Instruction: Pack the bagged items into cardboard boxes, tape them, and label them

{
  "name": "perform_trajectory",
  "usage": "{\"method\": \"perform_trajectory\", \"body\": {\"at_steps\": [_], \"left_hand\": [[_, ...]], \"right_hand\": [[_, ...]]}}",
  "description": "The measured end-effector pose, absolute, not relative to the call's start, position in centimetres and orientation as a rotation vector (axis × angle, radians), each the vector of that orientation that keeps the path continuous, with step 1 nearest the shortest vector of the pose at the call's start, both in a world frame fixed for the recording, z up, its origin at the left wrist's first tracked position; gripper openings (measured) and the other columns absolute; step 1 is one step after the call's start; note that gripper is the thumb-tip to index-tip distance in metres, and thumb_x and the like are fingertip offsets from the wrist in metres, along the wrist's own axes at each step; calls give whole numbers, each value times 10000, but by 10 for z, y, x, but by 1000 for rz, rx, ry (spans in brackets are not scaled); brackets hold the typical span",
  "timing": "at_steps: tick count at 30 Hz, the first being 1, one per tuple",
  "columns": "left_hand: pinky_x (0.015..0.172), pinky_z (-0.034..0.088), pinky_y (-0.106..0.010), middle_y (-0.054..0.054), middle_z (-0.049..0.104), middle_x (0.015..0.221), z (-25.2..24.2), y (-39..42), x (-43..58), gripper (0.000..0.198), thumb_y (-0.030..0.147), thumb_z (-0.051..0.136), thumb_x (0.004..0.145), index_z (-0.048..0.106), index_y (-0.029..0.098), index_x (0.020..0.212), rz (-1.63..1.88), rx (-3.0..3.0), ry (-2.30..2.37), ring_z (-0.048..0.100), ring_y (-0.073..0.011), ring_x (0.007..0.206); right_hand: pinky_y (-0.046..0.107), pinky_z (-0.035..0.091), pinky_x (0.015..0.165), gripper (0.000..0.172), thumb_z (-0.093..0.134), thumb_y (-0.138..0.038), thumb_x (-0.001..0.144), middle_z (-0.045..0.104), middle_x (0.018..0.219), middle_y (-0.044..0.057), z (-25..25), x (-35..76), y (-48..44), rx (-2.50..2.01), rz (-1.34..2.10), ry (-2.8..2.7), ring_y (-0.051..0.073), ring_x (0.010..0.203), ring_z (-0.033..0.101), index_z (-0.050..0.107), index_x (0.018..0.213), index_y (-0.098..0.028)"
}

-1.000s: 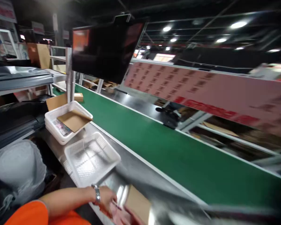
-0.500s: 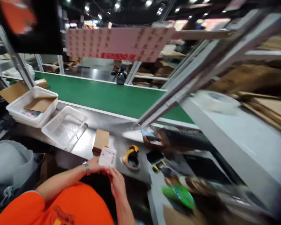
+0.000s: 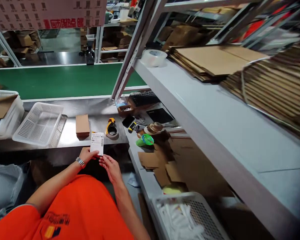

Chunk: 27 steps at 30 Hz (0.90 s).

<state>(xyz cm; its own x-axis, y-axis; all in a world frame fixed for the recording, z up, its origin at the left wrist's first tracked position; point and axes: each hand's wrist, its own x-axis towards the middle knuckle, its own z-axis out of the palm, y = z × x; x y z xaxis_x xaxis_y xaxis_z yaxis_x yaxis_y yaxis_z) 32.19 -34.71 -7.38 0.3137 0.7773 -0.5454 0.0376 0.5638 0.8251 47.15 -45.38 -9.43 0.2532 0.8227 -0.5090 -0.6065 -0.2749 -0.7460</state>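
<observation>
You're holding a printed label [image 3: 97, 143] upright in front of your chest, just over the near edge of the steel bench [image 3: 67, 133]. Your left hand [image 3: 86, 155] is pinching its lower left corner; your right hand [image 3: 109, 165] is sitting just below its lower right corner, fingers loose, and I can't tell whether they're touching the label. A small brown box [image 3: 82, 125] is lying on the bench right behind the label, a tape dispenser [image 3: 111, 128] beside it, and a white mesh basket [image 3: 39, 123] further left.
</observation>
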Motion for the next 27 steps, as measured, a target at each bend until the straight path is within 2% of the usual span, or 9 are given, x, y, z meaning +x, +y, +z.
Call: {"method": "perform_trajectory", "body": {"at_steps": [8, 15, 22, 27], "left_hand": [[625, 622, -270, -142, 869, 812, -66, -348, 326, 320, 290, 1078, 655, 873, 101, 813, 550, 900, 1164, 830, -240, 720], [618, 627, -272, -124, 865, 798, -66, -349, 319, 328, 296, 1080, 667, 864, 107, 825, 564, 896, 1158, 827, -234, 696], [669, 650, -308, -142, 878, 847, -74, -355, 309, 418, 359, 1096, 645, 874, 95, 882, 567, 881, 1141, 839, -256, 743], [672, 655, -314, -126, 876, 842, -78, -359, 306, 398, 337, 1096, 640, 870, 100, 868, 608, 862, 1151, 818, -236, 721]], "right_hand": [[324, 651, 748, 622, 1120, -650, 545, 855, 899, 64, -91, 468, -458, -1218, 1312, -222, 200, 815, 785, 878, 901, -201], [321, 658, 749, 632, 1111, -637, 576, 864, 929, 69, -90, 459, -458, -1238, 1305, -240, 203, 831, 795, 882, 968, -197], [338, 663, 758, 602, 1109, -617, 579, 851, 900, 61, -93, 452, -460, -1275, 1301, -271, 204, 819, 786, 875, 937, -194], [321, 654, 769, 604, 1106, -605, 601, 864, 937, 81, -91, 449, -461, -1245, 1338, -274, 204, 845, 799, 891, 967, -176]]}}
